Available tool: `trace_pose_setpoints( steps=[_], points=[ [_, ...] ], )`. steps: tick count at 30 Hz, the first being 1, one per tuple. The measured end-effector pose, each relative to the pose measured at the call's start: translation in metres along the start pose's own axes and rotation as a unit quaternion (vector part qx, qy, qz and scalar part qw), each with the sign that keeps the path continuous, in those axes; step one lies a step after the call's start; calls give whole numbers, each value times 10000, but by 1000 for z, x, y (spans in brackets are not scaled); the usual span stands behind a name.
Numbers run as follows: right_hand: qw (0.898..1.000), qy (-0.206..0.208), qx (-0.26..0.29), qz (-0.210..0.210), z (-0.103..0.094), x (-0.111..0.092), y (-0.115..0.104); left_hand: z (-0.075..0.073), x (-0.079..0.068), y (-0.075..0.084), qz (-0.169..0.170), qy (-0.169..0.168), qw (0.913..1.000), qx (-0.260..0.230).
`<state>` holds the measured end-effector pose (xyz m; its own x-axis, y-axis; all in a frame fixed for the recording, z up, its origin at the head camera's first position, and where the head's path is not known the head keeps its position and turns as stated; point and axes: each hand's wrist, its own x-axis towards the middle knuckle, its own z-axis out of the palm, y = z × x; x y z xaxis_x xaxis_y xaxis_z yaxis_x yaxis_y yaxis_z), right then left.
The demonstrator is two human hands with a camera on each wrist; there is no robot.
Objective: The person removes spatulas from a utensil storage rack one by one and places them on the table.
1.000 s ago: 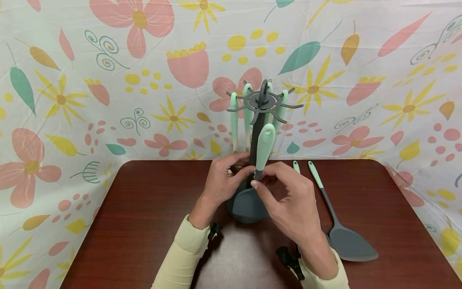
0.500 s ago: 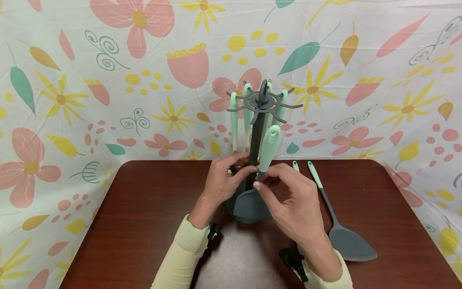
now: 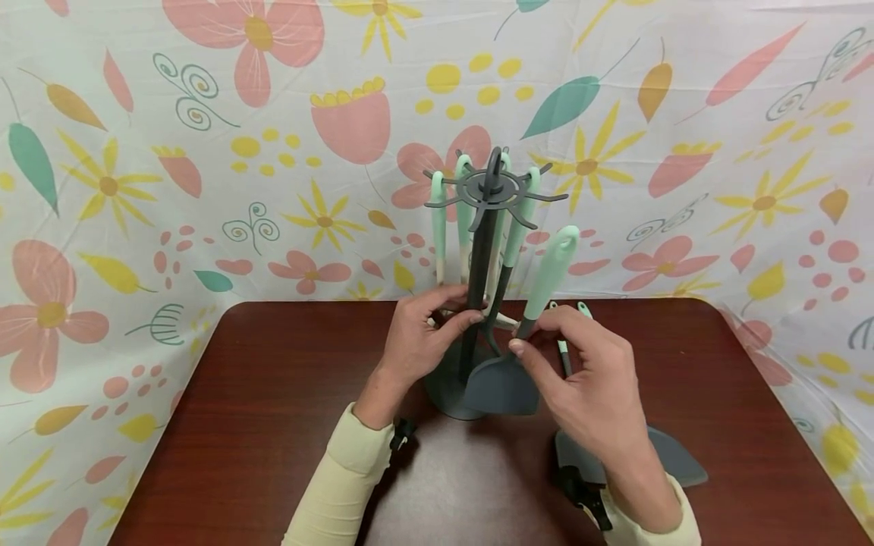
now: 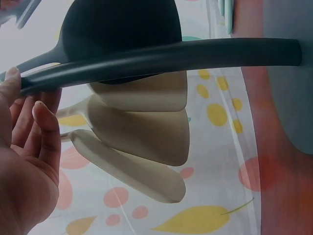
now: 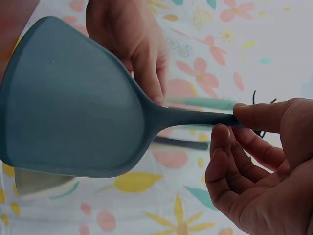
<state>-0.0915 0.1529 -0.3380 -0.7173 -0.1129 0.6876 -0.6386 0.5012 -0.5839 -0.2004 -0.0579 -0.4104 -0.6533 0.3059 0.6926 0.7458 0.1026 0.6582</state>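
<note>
In the head view my right hand (image 3: 594, 387) pinches a grey turner (image 3: 501, 387) by its neck, just below the mint-green handle. The handle leans up to the right, beside the utensil stand (image 3: 483, 262). In the right wrist view the wide turner blade (image 5: 73, 98) faces the camera, thumb and fingers on its shaft. My left hand (image 3: 426, 334) holds the stand's dark pole partway up with thumb and fingers. Several mint-handled utensils hang from the hooked ring (image 3: 493, 189); in the left wrist view beige heads (image 4: 146, 137) and a dark head (image 4: 122, 24) show.
Two more grey-bladed utensils lie on the brown table (image 3: 287, 425) at right, partly hidden by my right hand and forearm; one blade (image 3: 676, 459) sticks out past it. The stand's round base (image 3: 440, 394) rests mid-table. A floral cloth (image 3: 355, 45) rises behind the table.
My right hand has moved right with the turner, away from the pole, and the handle leans further right. My left hand keeps its place on the pole.
</note>
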Motion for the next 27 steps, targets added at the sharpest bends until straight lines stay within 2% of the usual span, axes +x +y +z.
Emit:
trace_pose_setpoints(
  steps=[7,15,27],
  points=[
    [9997,211,-84,41,-12,0,2,1,0,-1,-37,18,9998,-190],
    [9986,224,-370,291,-28,-5,11,1,0,0,2,-16,9991,-417],
    [9949,288,-805,544,-51,-15,24,1,1,2,-8,-14,9994,-359]
  ],
)
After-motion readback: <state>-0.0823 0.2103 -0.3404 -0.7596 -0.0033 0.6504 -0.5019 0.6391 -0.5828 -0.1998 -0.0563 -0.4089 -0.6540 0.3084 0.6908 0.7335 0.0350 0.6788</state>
